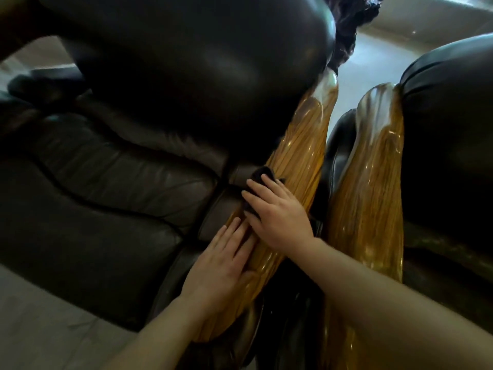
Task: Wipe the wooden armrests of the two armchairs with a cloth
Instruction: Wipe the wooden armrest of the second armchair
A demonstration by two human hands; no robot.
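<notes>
Two glossy golden wooden armrests run side by side up the middle of the head view. The left armrest point(301, 145) belongs to the dark leather armchair point(106, 182) on the left. The right armrest point(370, 188) belongs to the second armchair point(448, 129). My right hand point(277, 212) presses a dark cloth point(260, 174) flat against the inner edge of the left armrest, fingers spread over it. My left hand point(221, 265) lies flat on the same armrest just below, fingers apart, holding nothing.
A narrow gap separates the two armrests. Pale floor point(40, 316) shows at the lower left and beyond the chairs at the top right. A dark carved object point(352, 20) stands behind the chairs at the top.
</notes>
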